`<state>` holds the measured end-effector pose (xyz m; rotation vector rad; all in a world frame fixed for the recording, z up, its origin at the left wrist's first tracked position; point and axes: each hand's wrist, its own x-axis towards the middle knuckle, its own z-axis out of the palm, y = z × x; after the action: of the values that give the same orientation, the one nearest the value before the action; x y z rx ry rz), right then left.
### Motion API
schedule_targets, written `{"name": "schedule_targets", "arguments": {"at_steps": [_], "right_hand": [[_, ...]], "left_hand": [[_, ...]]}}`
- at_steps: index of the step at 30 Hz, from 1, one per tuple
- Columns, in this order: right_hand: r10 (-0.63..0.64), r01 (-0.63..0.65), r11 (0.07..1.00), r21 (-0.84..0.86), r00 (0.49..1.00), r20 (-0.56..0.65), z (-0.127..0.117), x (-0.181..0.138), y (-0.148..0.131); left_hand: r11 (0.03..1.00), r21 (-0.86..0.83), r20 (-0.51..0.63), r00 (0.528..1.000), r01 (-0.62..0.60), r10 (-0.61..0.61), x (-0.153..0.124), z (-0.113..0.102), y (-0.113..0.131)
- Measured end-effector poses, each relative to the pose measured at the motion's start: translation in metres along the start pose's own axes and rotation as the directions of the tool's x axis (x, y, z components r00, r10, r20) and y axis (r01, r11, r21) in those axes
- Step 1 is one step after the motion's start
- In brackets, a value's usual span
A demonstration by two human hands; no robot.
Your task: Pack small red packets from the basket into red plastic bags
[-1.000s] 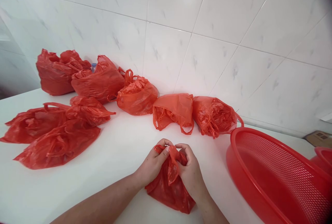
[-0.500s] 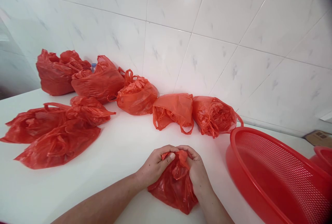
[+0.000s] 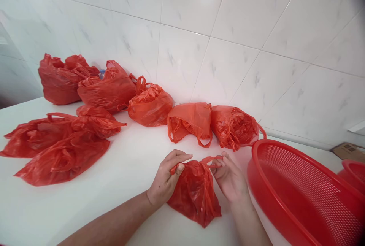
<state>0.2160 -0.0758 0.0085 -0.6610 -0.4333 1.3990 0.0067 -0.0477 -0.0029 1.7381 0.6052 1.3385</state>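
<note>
A red plastic bag (image 3: 195, 194) lies on the white table in front of me, its top gathered between my hands. My left hand (image 3: 168, 175) pinches the bag's upper left part between thumb and fingers. On the other side my right hand (image 3: 229, 177) holds a thin, stretched handle of the same bag at its fingertips, with the fingers curled. The bag's body is crumpled and see-through in places; what it contains, if anything, I cannot make out.
Several stuffed red plastic bags (image 3: 151, 107) line the tiled wall (image 3: 182, 56). More red bags (image 3: 65, 158) lie at the left. A red mesh basket (image 3: 273, 196) stands at the right, with a smaller red basket (image 3: 355, 172) and a cardboard box (image 3: 348, 151) behind it.
My hands have moved apart from the bag's gathered top. The right hand has gone to the right, pulling a handle out taut, while the left keeps its pinch slightly further left.
</note>
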Motion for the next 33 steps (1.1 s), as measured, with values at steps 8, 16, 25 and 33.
{"name": "schedule_targets", "arguments": {"at_steps": [8, 16, 25, 33], "right_hand": [[-0.041, 0.011, 0.995, -0.099, 0.951, -0.305, -0.041, 0.022, -0.014], [-0.078, 0.015, 0.984, -0.179, 0.933, -0.351, -0.051, 0.028, -0.011], [-0.222, 0.032, 0.582, -0.813, 0.968, -0.121, -0.023, 0.016, 0.010], [0.039, 0.141, 0.389, -0.911, 0.985, 0.170, -0.009, 0.010, 0.032]], "left_hand": [[0.994, 0.032, 0.043, 0.994, -0.104, 0.103, -0.007, 0.001, 0.008], [0.995, 0.038, 0.048, 0.995, -0.093, 0.091, -0.011, 0.005, 0.015], [0.975, 0.195, 0.172, 0.983, -0.102, 0.068, -0.003, 0.000, 0.020], [0.892, 0.419, 0.489, 0.870, -0.171, -0.063, -0.002, 0.010, 0.006]]}}
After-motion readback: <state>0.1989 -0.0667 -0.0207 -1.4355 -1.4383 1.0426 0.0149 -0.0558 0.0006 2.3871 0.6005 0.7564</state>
